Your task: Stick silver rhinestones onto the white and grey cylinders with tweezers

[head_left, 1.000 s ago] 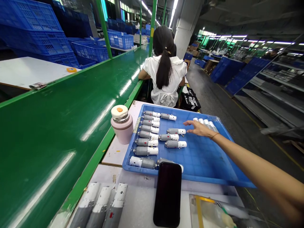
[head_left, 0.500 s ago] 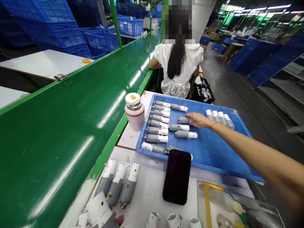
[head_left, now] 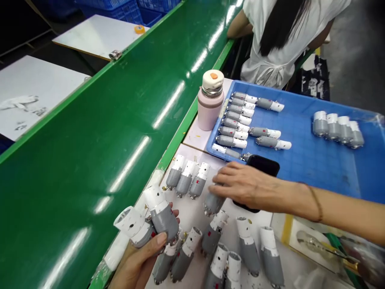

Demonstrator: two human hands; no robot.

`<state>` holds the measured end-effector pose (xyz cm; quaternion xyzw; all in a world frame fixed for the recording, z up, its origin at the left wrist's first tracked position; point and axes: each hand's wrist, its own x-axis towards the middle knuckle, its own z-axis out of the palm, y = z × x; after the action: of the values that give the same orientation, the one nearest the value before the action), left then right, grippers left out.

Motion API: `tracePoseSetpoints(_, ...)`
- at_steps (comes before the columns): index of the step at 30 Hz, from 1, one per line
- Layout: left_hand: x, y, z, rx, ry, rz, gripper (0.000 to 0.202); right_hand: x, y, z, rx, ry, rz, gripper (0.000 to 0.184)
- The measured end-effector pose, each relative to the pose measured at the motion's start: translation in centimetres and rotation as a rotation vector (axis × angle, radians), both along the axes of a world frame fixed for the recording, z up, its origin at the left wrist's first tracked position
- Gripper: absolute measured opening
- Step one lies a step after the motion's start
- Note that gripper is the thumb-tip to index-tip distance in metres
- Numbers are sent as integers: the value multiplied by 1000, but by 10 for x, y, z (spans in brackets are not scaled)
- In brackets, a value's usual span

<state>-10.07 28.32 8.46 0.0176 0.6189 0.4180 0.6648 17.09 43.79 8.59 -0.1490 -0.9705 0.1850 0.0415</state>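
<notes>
My left hand (head_left: 141, 257), at the bottom left, is closed around two grey-and-white cylindrical parts (head_left: 162, 218), white ends up. My right hand (head_left: 249, 186) is above the white table, its fingers closed over another grey-and-white cylindrical part (head_left: 214, 202) whose upper end they cover. Beneath its palm lies a black phone (head_left: 264, 164), partly hidden. Three similar parts (head_left: 187, 178) lie in a row left of the right hand. Several more parts (head_left: 248, 249) are spread over the near table between and below the hands.
A blue tray (head_left: 303, 168) with rows of the same parts stands behind the phone. Beside it is a pink thermos (head_left: 209, 106). A green conveyor (head_left: 120, 132) runs along the left. A person in a white top (head_left: 270, 60) sits ahead. A clear plastic box (head_left: 313, 245) lies at the lower right.
My right hand has come back from the tray to the near table with a part from the tray in it. The left hand, mostly out of frame before, now shows holding two parts. The view has tilted down.
</notes>
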Motion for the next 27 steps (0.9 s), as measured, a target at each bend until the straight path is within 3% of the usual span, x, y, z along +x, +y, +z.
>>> tracePoseSetpoints(3,-2,-6,-3,14,55,-50,76,-22,-14,-21,24,-66,71,22)
tracePoseSetpoints(9,-4,-14,-8,35,76,-76,84,-21,-22,-47,33,-133,116,20)
tracePoseSetpoints(13,-2,-11,-5,-41,83,-80,75,-17,-14,-45,2,-113,121,10)
tracePoseSetpoints(18,-1,-7,0,-32,113,-77,75,-10,-4,-26,20,-22,13,17)
tracePoseSetpoints(22,0,-7,-3,-16,122,-93,74,-9,-47,-21,37,9,59,16)
tracePoseSetpoints(27,6,-4,-4,-17,129,-98,69,-20,-112,-44,123,-1,22,25)
